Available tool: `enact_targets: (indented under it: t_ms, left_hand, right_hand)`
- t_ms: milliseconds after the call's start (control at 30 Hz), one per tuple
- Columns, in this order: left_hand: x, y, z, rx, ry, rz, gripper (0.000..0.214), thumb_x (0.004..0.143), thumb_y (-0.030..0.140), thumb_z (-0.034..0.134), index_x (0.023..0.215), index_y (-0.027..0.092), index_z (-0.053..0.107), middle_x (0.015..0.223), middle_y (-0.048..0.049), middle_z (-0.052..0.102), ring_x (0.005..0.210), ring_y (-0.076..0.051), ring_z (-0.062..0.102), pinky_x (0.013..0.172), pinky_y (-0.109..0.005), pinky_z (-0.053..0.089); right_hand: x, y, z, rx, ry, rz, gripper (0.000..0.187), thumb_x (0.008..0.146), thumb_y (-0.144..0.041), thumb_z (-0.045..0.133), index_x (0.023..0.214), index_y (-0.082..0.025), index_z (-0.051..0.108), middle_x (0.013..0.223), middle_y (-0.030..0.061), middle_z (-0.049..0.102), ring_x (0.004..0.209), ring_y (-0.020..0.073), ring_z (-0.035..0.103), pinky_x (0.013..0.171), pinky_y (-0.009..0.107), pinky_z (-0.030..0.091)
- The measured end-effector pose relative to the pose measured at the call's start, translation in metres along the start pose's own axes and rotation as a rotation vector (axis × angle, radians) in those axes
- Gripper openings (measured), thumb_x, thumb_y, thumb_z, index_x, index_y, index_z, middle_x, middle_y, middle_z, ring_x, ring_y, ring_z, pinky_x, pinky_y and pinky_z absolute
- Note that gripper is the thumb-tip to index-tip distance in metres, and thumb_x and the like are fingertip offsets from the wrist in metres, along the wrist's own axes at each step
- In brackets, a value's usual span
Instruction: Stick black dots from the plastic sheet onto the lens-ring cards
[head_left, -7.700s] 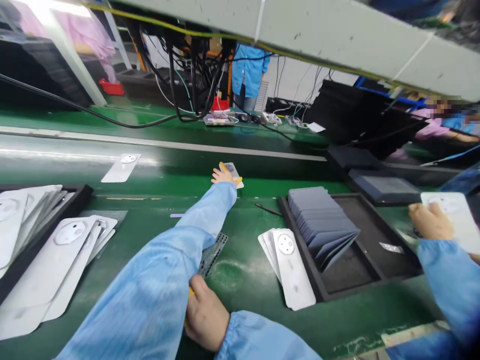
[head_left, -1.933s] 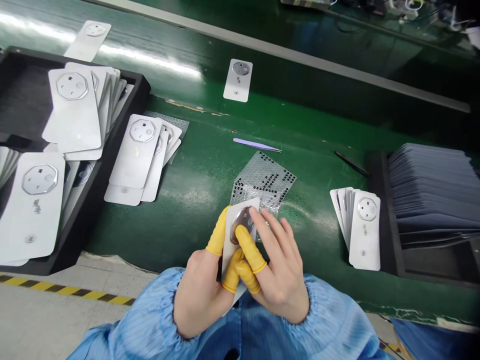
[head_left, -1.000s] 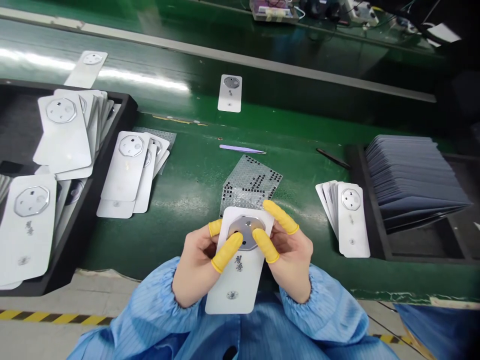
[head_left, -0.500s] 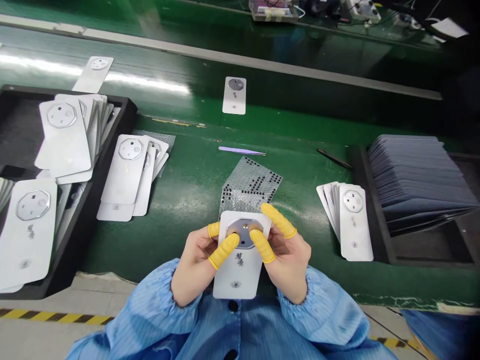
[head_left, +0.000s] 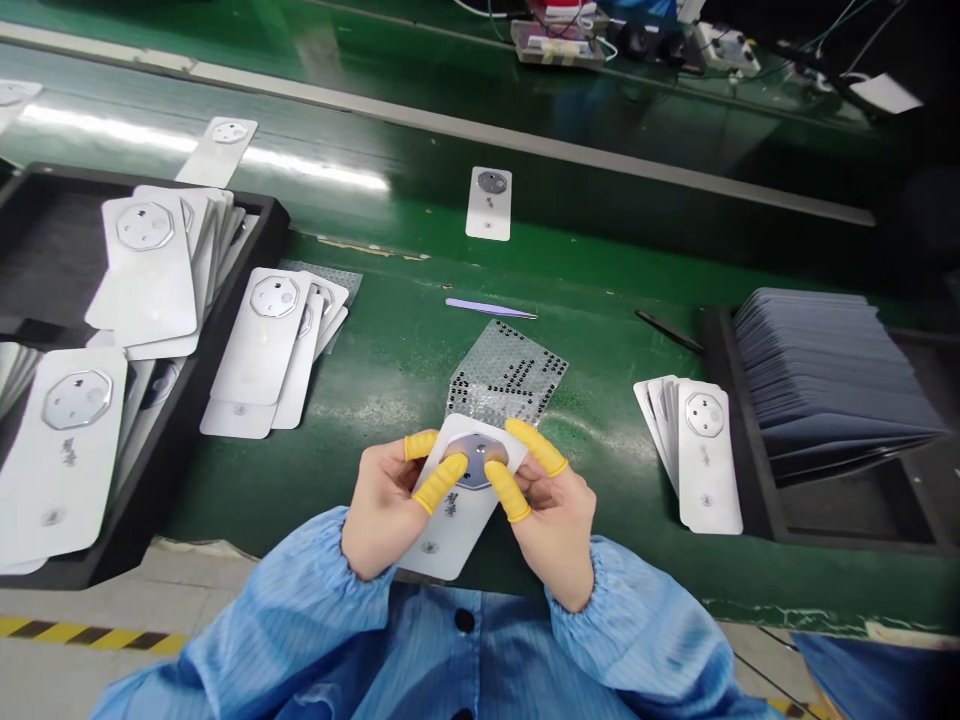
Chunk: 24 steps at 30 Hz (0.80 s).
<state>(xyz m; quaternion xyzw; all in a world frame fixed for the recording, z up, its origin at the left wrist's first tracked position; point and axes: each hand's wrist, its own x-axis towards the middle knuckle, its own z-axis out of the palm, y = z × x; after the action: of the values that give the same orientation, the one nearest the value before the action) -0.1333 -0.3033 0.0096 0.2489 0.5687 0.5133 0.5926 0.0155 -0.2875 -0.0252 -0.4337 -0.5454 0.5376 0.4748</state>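
Observation:
Both hands grip one white card-like panel (head_left: 469, 515) with a silvery octagonal inset near its top and dark printed marks below. My left hand (head_left: 386, 500) pinches its left edge, the thumb lying on the inset. On the right edge, my right hand (head_left: 551, 505) has its thumb on the inset and its forefinger at the upper corner. Yellow finger cots cover thumbs and forefingers. The panel tilts, its lower end toward the left. Just beyond it lies a clear sheet (head_left: 517, 375) dotted with small black round pieces. Purple tweezers (head_left: 491, 307) rest behind that sheet.
Similar panels lie in a stack (head_left: 259, 350) at the left and another stack (head_left: 712, 460) at the right. A black tray (head_left: 52, 220) with panels stands far left. At the right, a black tray (head_left: 750, 470) holds grey sheets (head_left: 832, 370). Dark tweezers (head_left: 667, 330) lie beside it.
The held panel has turned, its lower end swinging to the left, and both hands have shifted slightly left. The camera view has shifted a little too.

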Motion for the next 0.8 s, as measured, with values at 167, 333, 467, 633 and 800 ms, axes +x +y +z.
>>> enact_targets:
  t_ms: [167, 333, 467, 633, 800]
  left_hand:
    - [0.039, 0.02, -0.032, 0.155, -0.048, -0.068, 0.027, 0.057, 0.028, 0.087, 0.077, 0.012, 0.077, 0.07, -0.0073, 0.076, 0.058, -0.019, 0.069, 0.05, -0.024, 0.055]
    - [0.063, 0.027, -0.045, 0.081, -0.075, -0.09, 0.03, 0.057, 0.031, 0.087, 0.077, 0.012, 0.076, 0.072, -0.0086, 0.077, 0.058, -0.018, 0.069, 0.053, -0.026, 0.057]
    - [0.051, 0.028, -0.036, -0.055, -0.141, -0.148, 0.031, 0.061, 0.034, 0.085, 0.081, 0.012, 0.076, 0.073, -0.0102, 0.077, 0.057, -0.02, 0.07, 0.053, -0.028, 0.057]
    - [0.028, 0.041, -0.032, -0.181, -0.262, -0.25, 0.024, 0.065, 0.032, 0.082, 0.079, 0.013, 0.078, 0.07, -0.0105, 0.076, 0.054, -0.021, 0.07, 0.048, -0.027, 0.055]
    - [0.022, 0.059, -0.037, -0.109, -0.389, -0.298, 0.019, 0.066, 0.032, 0.077, 0.06, 0.014, 0.076, 0.06, -0.0105, 0.073, 0.045, -0.021, 0.066, 0.04, -0.026, 0.05]
  right_hand:
    - [0.058, -0.014, -0.021, -0.409, -0.198, -0.144, 0.035, 0.088, -0.025, 0.059, 0.122, -0.019, 0.061, 0.115, 0.0101, 0.069, 0.104, 0.0212, 0.068, 0.093, 0.041, 0.057]
    - [0.106, -0.026, -0.021, -0.496, -0.201, -0.24, 0.031, 0.088, -0.028, 0.058, 0.117, -0.019, 0.063, 0.12, 0.0109, 0.065, 0.108, 0.0209, 0.064, 0.097, 0.043, 0.055]
    - [0.088, -0.02, -0.006, -0.248, -0.26, -0.023, 0.042, 0.085, -0.036, 0.063, 0.123, -0.018, 0.058, 0.119, 0.0116, 0.067, 0.107, 0.0216, 0.067, 0.091, 0.039, 0.058]
    - [0.057, -0.039, 0.006, -0.002, -0.317, 0.271, 0.047, 0.082, -0.037, 0.069, 0.123, -0.019, 0.056, 0.074, -0.0001, 0.075, 0.062, 0.0154, 0.072, 0.056, 0.027, 0.063]
    - [0.042, -0.069, 0.014, 0.041, -0.311, 0.222, 0.052, 0.081, -0.041, 0.069, 0.128, -0.027, 0.052, 0.054, -0.0077, 0.066, 0.039, 0.0116, 0.062, 0.037, 0.021, 0.056]
